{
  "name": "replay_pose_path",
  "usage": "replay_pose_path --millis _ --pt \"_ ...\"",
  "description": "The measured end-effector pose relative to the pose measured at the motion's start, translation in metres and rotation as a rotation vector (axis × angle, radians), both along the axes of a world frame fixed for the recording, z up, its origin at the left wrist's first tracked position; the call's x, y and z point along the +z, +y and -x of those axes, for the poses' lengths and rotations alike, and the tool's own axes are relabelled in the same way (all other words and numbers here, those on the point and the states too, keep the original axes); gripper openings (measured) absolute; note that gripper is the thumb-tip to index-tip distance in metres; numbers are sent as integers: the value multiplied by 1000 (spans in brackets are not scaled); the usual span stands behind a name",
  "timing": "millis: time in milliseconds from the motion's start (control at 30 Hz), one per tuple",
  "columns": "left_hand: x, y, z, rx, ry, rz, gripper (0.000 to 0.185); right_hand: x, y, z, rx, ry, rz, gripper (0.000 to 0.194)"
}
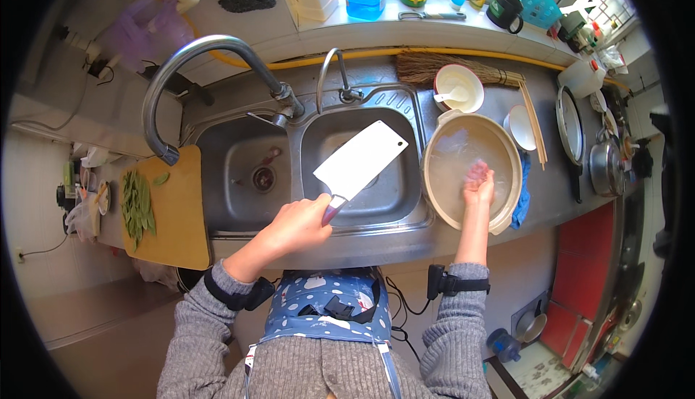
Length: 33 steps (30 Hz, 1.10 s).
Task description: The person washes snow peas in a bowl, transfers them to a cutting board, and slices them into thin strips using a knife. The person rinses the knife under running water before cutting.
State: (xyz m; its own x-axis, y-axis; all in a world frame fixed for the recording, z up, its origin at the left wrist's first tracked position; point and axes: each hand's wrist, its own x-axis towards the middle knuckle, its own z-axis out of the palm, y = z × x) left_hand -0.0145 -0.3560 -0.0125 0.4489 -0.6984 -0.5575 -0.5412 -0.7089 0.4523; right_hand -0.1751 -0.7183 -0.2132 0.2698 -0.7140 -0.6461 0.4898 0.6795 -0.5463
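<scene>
My left hand (297, 226) grips the handle of a cleaver (361, 161), whose broad blade points up and right over the right basin of a steel double sink (320, 198). My right hand (479, 188) is in a large beige basin (429, 182) of cloudy water, with a pinkish piece, perhaps raw meat, at its fingers. The fingers are partly blurred by the water. Sliced green vegetables (138, 203) lie on a yellow cutting board (182, 220) at the left. Small reddish scraps sit by the drain of the left basin.
A curved faucet (209, 46) arches over the left basin, a thinner tap (326, 73) beside it. Behind the beige basin are a bowl with a spoon (467, 81), a straw brush (450, 67) and chopsticks (533, 122). A white bowl (521, 127), blue cloth (522, 192) and glass lid (570, 125) stand right.
</scene>
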Motion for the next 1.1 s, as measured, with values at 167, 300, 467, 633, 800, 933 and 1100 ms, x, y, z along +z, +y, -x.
replay_pose_path --millis 167,300,467,633,800,933,1100 --pt "11 -13 -3 -77 -60 -27 25 47 47 -40 629 -891 -31 30" --pt "13 -21 -12 -130 -73 -11 25 96 155 -80 836 -69 804 41" --pt "7 -17 -19 -176 -104 -34 24 109 210 -109 1314 367 1640 57" --pt "5 12 -18 -149 -111 -34 26 71 191 -120 1421 628 1654 65" --pt "-2 54 -11 -71 -26 -52 25 19 161 -100 1603 834 1390 66" --pt "-27 76 -3 137 207 6 29 15 160 -83 1297 868 1203 61" --pt "-60 51 25 586 661 331 16 68 208 -77 1205 302 355 70"
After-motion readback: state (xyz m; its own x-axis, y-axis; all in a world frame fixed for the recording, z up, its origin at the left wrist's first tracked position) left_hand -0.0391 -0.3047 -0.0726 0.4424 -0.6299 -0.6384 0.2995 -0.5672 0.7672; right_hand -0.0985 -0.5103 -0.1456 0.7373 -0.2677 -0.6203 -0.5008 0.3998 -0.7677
